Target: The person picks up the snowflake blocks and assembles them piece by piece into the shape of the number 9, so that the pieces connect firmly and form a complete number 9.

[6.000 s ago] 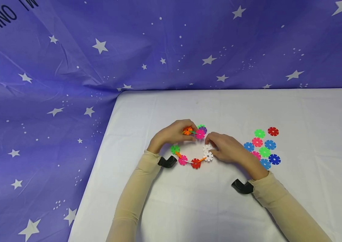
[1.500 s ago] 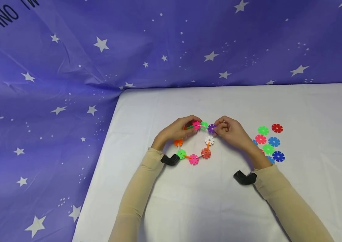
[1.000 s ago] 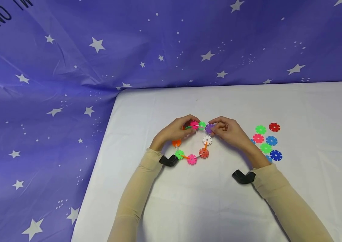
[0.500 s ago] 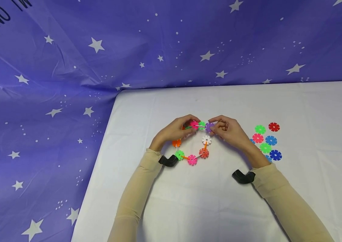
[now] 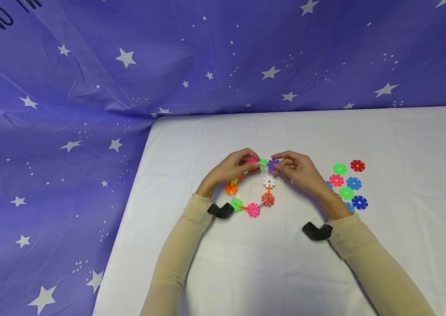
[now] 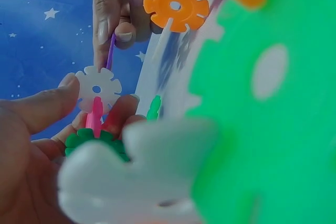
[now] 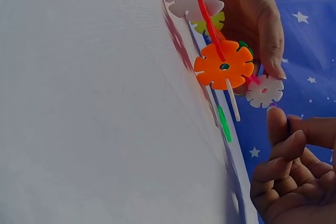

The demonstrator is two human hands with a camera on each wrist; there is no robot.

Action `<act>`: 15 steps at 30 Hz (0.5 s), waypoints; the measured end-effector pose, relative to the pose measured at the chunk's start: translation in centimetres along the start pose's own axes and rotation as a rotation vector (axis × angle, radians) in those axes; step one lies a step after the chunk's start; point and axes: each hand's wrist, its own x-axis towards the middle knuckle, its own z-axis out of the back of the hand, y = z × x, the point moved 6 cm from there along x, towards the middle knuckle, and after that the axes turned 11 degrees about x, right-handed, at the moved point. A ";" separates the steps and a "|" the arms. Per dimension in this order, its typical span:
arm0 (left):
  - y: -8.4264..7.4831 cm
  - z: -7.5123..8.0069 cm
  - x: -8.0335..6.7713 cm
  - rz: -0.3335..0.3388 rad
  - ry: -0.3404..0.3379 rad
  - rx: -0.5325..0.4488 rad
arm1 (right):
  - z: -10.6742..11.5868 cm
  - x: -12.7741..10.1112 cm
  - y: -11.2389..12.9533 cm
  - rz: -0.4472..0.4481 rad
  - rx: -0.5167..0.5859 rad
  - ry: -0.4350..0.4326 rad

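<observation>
Two hands on one ring of snowflake discs (image 5: pixel 252 186), centre of the head view, on the white table (image 5: pixel 246 263). Versus half a second back: lower-left arc of the ring shifted slightly right and down; orange disc (image 5: pixel 230 188), green disc (image 5: pixel 236 204) and pink disc (image 5: pixel 253 210) all displaced a little. Pink disc at the top, visible before, now mostly covered by left-hand fingertips. Right hand unchanged in place. Versus six seconds back: chain then open, ends apart; now drawn into a near-closed loop.

Left hand (image 5: pixel 228 170): fingers curled, thumb and fingertips pinching the ring's top-left discs; confirmed in left wrist view, thumb and finger closed around a white disc (image 6: pixel 97 87) and pink connector (image 6: pixel 95 117). Right hand (image 5: pixel 297 171): fingers curled, thumb and index pinching the purple disc (image 5: pixel 272 165) at the ring's top right. Bright green disc (image 5: pixel 263 163) sits between the two grips.

Orientation: ring roughly flat over the table, lower arc resting on it, top arc at the fingertips; whether the top is raised, cannot tell. Long axis slightly vertical in frame, top edge toward the star-printed blue cloth (image 5: pixel 88 87), bottom edge toward the wrists. White disc (image 5: pixel 269 181) and red disc (image 5: pixel 268 199) form the right side, joined by an orange connector.

Loose discs (image 5: pixel 347 184) in a cluster at right centre, well apart from the ring.
</observation>
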 end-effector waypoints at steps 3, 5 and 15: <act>0.0 0.0 0.0 -0.006 0.006 -0.008 | 0.1 0.1 -0.3 -0.004 0.016 -0.008; 0.0 -0.1 0.0 -0.009 0.012 -0.013 | 0.0 0.0 -0.2 -0.008 0.022 -0.012; -0.1 0.1 0.0 -0.006 0.009 -0.013 | -0.2 0.1 -0.1 0.002 0.053 -0.008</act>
